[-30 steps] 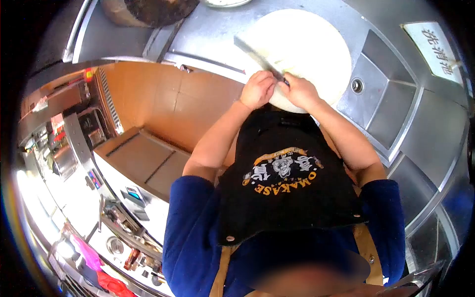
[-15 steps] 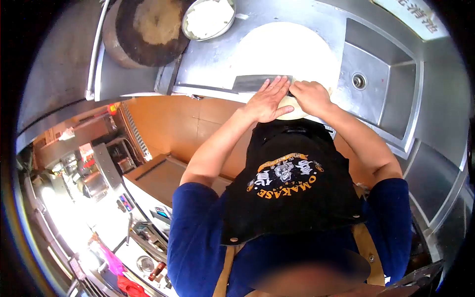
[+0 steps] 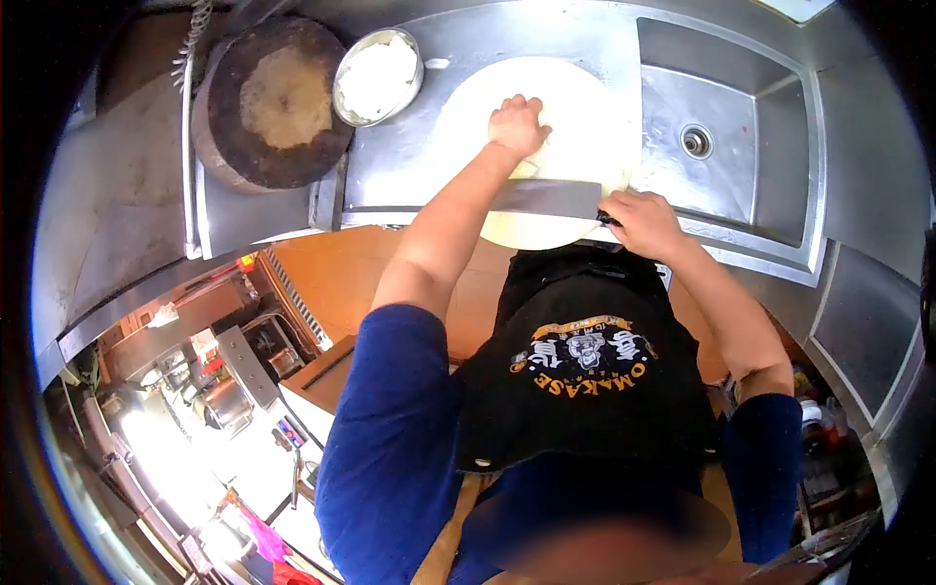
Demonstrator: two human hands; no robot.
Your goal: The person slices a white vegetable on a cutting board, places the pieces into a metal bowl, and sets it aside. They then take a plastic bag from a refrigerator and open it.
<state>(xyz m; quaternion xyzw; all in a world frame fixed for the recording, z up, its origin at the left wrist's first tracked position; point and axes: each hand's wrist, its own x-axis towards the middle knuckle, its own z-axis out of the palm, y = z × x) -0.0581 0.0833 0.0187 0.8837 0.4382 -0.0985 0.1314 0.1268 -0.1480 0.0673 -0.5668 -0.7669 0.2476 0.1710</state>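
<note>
A cleaver (image 3: pixel 548 198) lies across the near part of the round white cutting board (image 3: pixel 526 232), its broad blade pointing left. My right hand (image 3: pixel 643 222) is wrapped round its black handle, by the board's near right side. Farther away, over the middle of the board, is my left hand (image 3: pixel 518 126), its fingers curled downward. Whatever may be under those fingers is hidden. Just beyond the blade sits a small pale piece (image 3: pixel 525 170), washed out by glare against the board.
Left of the board stands a metal bowl (image 3: pixel 417 86) of white chunks, beside a thick round wooden chopping block (image 3: pixel 219 122) with a worn pale centre. A steel sink (image 3: pixel 717 180) adjoins on the right. The counter's front edge (image 3: pixel 390 216) runs near my waist.
My left hand has left the cleaver blade, where it lay flat, and moved away over the board with fingers curled. The cleaver and right hand have shifted slightly right and nearer.
</note>
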